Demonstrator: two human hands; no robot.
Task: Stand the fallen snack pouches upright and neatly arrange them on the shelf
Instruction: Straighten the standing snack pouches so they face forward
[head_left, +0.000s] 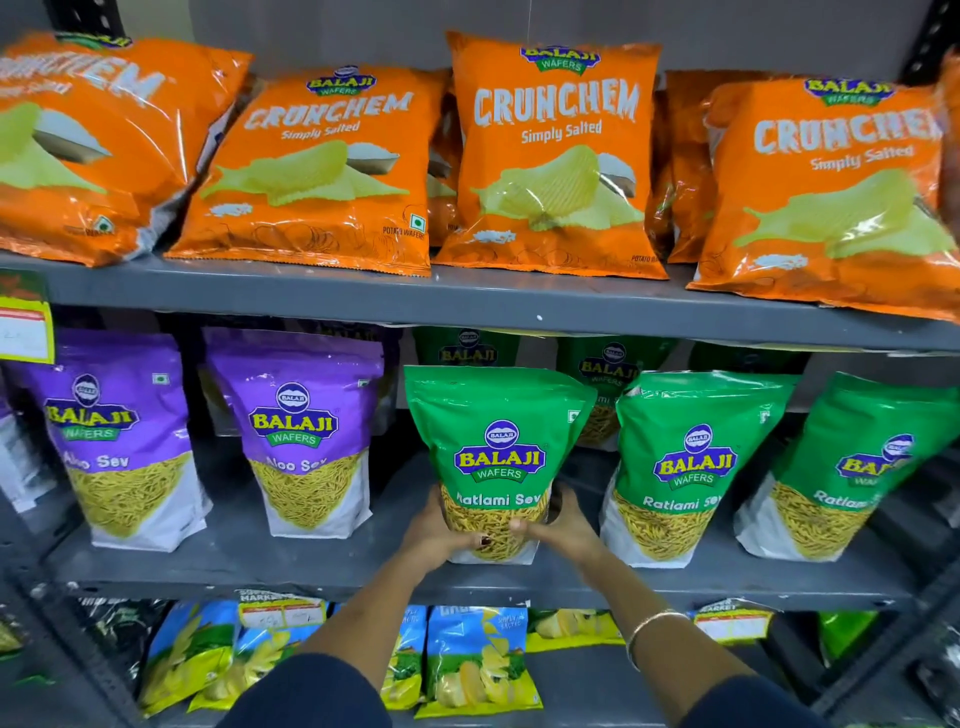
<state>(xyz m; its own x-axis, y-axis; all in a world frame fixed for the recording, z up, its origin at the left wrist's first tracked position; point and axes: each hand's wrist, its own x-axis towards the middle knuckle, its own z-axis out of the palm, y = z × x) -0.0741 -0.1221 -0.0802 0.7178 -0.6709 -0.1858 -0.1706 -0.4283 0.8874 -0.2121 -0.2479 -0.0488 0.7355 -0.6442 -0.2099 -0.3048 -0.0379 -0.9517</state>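
A green Ratlami Sev pouch (496, 447) stands upright at the middle of the grey middle shelf (291, 566). My left hand (436, 535) grips its lower left side and my right hand (563, 527) grips its lower right side, thumbs on the clear window. To its right, two more green Ratlami Sev pouches (685, 467) (852, 467) stand upright, with others behind them. Further left stand two purple Aloo Sev pouches (122, 441) (306, 436).
Orange Crunchem chip bags (556, 156) lean in a row on the upper shelf (363, 299). Blue and yellow chip bags (475, 660) fill the lower shelf. Price tags hang at the left edge (26, 332) and on the shelf lip (283, 613). Metal uprights frame both sides.
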